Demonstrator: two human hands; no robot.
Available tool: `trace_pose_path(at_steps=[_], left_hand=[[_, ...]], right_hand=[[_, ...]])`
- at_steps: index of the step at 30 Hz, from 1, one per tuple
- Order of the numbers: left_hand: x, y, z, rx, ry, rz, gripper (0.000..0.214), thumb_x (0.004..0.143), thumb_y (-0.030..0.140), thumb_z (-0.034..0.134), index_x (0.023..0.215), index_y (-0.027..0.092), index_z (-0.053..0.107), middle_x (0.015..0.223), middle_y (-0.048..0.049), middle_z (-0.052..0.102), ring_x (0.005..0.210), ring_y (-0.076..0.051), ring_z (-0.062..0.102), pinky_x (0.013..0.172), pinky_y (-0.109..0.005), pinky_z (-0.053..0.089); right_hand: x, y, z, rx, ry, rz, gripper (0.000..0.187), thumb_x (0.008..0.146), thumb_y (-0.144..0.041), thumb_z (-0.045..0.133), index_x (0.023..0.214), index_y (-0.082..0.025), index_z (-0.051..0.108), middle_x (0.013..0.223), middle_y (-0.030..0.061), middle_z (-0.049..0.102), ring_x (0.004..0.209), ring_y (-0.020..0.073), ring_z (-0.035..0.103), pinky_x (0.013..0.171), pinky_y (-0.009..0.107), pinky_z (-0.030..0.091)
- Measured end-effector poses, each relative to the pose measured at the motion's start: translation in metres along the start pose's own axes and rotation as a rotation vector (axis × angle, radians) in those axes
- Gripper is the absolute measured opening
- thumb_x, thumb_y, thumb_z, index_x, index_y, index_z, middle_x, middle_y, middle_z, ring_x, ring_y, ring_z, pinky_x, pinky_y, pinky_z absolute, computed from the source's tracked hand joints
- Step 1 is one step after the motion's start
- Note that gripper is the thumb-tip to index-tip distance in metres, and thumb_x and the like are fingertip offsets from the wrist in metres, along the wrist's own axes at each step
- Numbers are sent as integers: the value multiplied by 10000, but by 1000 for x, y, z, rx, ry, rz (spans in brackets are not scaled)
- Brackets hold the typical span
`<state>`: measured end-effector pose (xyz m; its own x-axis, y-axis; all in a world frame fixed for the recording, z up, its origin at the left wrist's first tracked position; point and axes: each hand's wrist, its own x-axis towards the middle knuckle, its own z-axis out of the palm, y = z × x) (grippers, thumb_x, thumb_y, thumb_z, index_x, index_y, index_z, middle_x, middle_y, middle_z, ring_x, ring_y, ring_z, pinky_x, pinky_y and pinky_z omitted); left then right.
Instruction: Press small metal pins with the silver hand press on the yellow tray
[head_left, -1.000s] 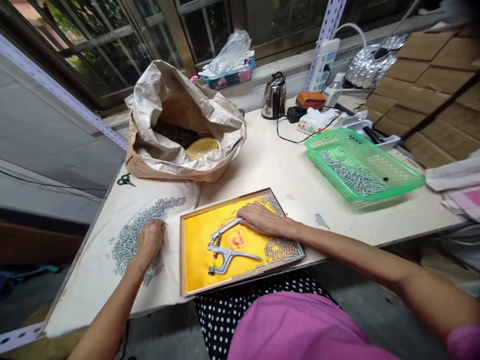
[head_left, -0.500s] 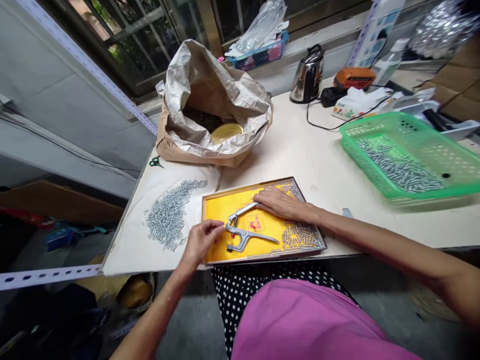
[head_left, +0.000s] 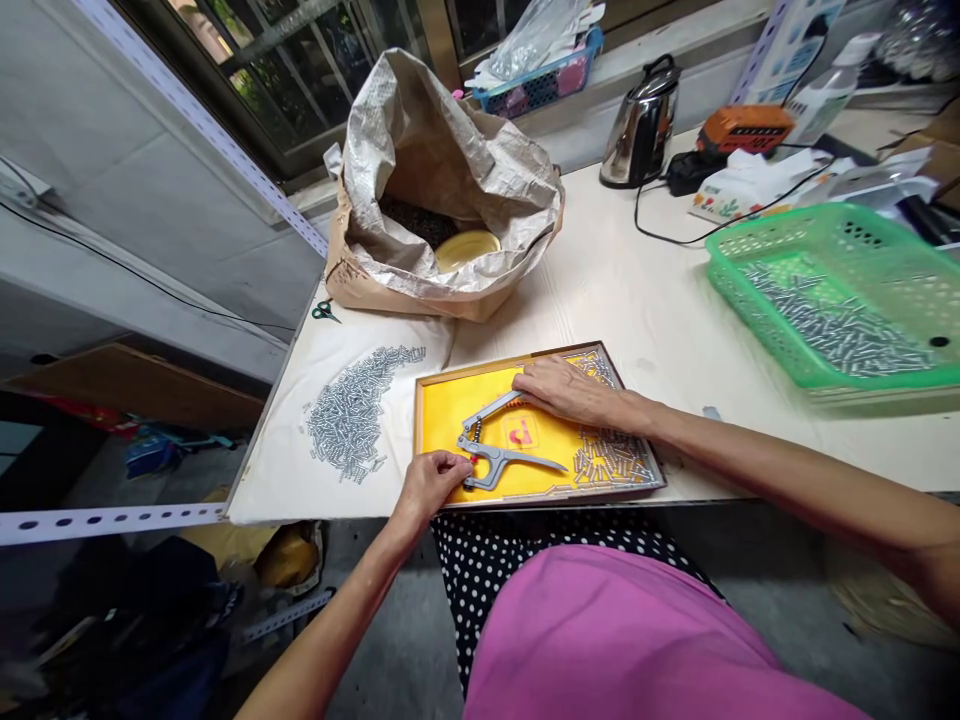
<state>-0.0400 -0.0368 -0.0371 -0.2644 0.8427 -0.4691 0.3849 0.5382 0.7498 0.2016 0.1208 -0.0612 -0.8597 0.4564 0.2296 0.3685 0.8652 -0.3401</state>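
Note:
A pair of grey snap-fastener pliers lies over a shallow yellow-bottomed tray, its two handles spread apart. My right hand is closed around the end of the upper handle. At the jaw end, the fingers of my left hand are pinched together beside a small red part; whatever they hold is too small to make out. Small silvery metal pieces lie along the right side of the tray. Left of the tray, a pile of similar pieces rests on white cloth.
Behind the tray stands an open sack with a yellow dish inside. Green scissors lie near the left edge. A green basket of metal pieces is at right. A kettle and orange battery stand farther back.
My left hand has moved from the upper jaw down to the lower part of the pliers' mouth. My right hand keeps hold of the upper handle. The whole view has shifted slightly.

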Motion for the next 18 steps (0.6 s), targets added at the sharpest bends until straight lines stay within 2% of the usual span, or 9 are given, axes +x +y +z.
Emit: trace_pose_path(at_steps=[4,7,11,18], left_hand=[[-2,7,-2,91,-89,-45,327,623,451,715,674,128,699,529,-7,617,489,-110,495,485,-221,349],[-6,9,-2,153,-154,-66,331,643,457,689,667,127,696,506,3,585,484,-109,482,487,-222,332],[-11,10,-2,186,-165,-58,314,656,447,669,635,133,670,535,-3,593,523,-118,504,516,-225,345],[-3,19,-5,248,-264,-81,315,689,439,661,567,163,572,474,21,530,454,-94,418,481,-226,284]], right_hand=[[1,-1,2,-6,-17,-7,319,1061,-346,296,895,-213,534,871,53,577,786,200,428,753,344,281],[-1,-5,6,-31,-11,-11,326,1064,-337,288,909,-211,545,872,52,579,798,202,429,766,350,270],[-3,-11,10,-70,-4,10,322,1064,-315,284,924,-211,556,878,55,583,805,205,423,760,348,254],[8,-3,10,-38,28,-22,342,1069,-367,291,938,-211,565,906,53,586,820,201,434,744,344,249]])
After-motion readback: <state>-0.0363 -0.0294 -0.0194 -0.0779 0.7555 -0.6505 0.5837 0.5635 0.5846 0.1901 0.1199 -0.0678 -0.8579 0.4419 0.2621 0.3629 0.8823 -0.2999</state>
